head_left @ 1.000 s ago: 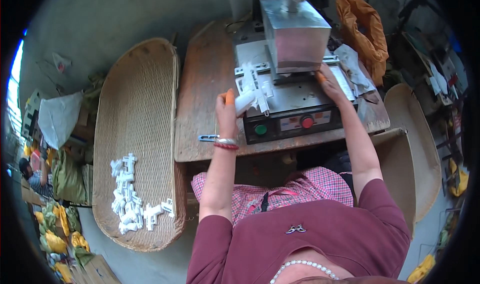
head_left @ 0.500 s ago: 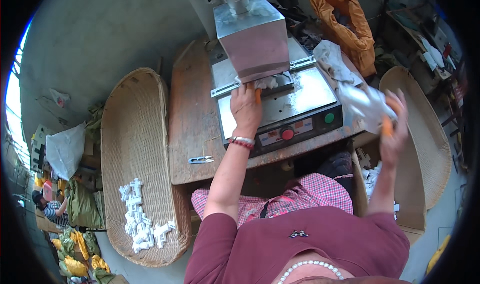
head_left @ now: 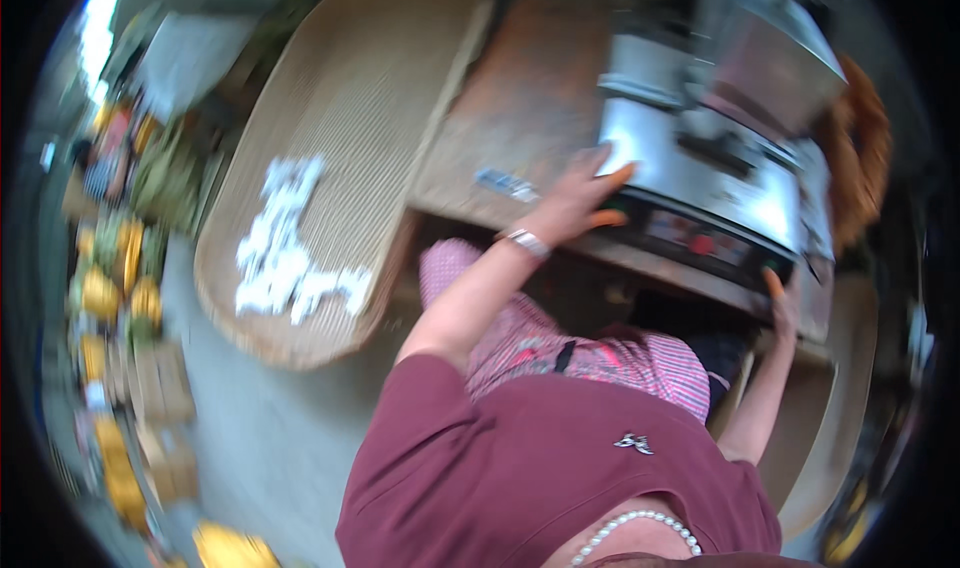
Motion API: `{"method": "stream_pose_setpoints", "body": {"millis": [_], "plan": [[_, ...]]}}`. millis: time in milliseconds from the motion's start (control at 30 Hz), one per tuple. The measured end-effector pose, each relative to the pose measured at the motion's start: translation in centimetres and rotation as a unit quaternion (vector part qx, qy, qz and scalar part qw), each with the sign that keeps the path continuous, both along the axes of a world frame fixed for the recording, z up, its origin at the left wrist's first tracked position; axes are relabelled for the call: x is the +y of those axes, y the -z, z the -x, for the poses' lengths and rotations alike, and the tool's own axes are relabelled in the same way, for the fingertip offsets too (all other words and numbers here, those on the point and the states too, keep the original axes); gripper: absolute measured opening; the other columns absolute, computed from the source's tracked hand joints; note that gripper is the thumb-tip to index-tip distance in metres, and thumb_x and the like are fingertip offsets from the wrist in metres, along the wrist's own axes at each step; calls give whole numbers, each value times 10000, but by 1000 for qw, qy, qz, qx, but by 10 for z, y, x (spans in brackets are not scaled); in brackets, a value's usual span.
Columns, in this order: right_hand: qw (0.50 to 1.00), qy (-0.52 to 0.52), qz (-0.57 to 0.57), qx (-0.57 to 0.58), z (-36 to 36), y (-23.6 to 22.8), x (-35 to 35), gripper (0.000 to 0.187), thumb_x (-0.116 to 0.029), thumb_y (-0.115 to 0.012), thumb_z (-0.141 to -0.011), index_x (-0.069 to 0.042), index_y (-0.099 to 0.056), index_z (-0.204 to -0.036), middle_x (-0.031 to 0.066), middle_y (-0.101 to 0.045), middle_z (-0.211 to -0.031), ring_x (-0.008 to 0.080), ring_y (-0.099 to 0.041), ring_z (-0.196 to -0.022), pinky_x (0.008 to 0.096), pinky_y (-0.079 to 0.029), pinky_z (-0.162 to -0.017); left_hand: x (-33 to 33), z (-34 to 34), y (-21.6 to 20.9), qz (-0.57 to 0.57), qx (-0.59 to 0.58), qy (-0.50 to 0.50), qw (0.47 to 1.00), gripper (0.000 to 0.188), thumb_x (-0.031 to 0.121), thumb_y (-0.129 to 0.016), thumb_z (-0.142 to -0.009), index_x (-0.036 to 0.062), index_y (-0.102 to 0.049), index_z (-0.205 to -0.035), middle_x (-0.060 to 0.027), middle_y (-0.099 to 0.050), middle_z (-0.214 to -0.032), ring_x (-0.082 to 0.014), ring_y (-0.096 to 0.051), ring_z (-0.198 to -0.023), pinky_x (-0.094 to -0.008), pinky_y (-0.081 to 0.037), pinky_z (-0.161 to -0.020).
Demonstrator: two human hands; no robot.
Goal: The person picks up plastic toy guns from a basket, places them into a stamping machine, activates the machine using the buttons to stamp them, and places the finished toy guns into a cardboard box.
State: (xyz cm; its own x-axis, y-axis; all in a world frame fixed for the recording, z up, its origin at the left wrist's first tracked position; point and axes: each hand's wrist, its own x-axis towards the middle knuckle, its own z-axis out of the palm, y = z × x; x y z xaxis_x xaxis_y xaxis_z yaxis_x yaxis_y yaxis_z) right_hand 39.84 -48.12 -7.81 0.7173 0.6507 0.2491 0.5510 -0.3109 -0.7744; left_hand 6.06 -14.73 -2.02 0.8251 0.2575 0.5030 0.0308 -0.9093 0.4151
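Press machine [head_left: 700, 183] up on the wooden worktop [head_left: 540, 68], hard by the front edge and toward the right end, close enough, it seems, for 2 hands to span it. Along the worktop's left edge lies the long wicker tray [head_left: 370, 88], and in its near end a heap of white pieces [head_left: 275, 243], probably set there for easy reach. Over the machine's plate hangs 1 metal block [head_left: 770, 78]; whether anything sits beneath it, the blur won't let me tell.

Now the hands! Left hand [head_left: 580, 200], fingers wide, nothing in it, is at the machine's front left corner, orange-covered tips spread about the left green button [head_left: 617, 206]. Right hand [head_left: 785, 303], narrower, nothing seen in it, is at the front right corner beside the right green button [head_left: 770, 265]. That wide stance most likely comes from 2 buttons at opposite ends. Near the worktop's front edge lie blue snips [head_left: 500, 180], perhaps handy for the left hand. Down to the red button [head_left: 703, 244]: mid-panel, touched by neither hand.
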Motion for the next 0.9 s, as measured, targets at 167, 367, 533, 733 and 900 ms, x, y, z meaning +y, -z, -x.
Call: {"method": "stream_pose_setpoints", "body": {"millis": [167, 367, 533, 733, 900], "plan": [[998, 7, 55, -12, -6, -9, -3, 661, -291, -666, -850, 11, -394, -1371, 123, -503, -1307, 235, -462, -1193, 322, -319, -1023, 23, 70, 12, 54, -105, -88, 989, 615, 146, -679, -773, 116, -461, -1348, -203, -424, -1364, -372, -422, -1239, -418, -371, -1029], [996, 1, 53, 74, 4, -31, -13, 655, -327, -657, -853, 9, -410, -1358, 113, -495, -1299, 215, -438, -1212, 313, -288, -1037, 104, 375, 78, 176, 414, -518, 728, 392, 289, -620, -836, 88, -565, -1168, -198, -642, -1041, -370, -621, -974, -472, -501, -797], [995, 90, 45, -6, 3, -19, -9, 658, -339, -641, -869, -4, -390, -1376, 122, -446, -1350, 223, -382, -1267, 324, -263, -1059, 72, 368, 112, 83, 497, -474, 722, 615, 472, -596, -818, 155, -473, -1330, -159, -472, -1364, -423, -473, -1211, -440, -415, -981], [979, 101, -28, -175, 6, -36, 52, 471, -174, -513, -939, -32, -409, -1375, 159, -454, -1374, 260, -400, -1285, 333, -276, -1072, 91, 345, 122, 186, 510, -309, 781, 315, 213, -423, -911, 105, -543, -1181, -180, -549, -1203, -355, -526, -1128, -415, -435, -935], [985, -57, -28, -160, 12, -68, 131, 394, -163, -430, -939, -42, -480, -1311, 149, -501, -1332, 296, -425, -1272, 340, -293, -1067, 121, 309, 32, 90, -6, -510, 855, 377, 114, -700, -773, -5, -560, -1102, -144, -589, -988, -257, -574, -936, -348, -476, -839]]}}
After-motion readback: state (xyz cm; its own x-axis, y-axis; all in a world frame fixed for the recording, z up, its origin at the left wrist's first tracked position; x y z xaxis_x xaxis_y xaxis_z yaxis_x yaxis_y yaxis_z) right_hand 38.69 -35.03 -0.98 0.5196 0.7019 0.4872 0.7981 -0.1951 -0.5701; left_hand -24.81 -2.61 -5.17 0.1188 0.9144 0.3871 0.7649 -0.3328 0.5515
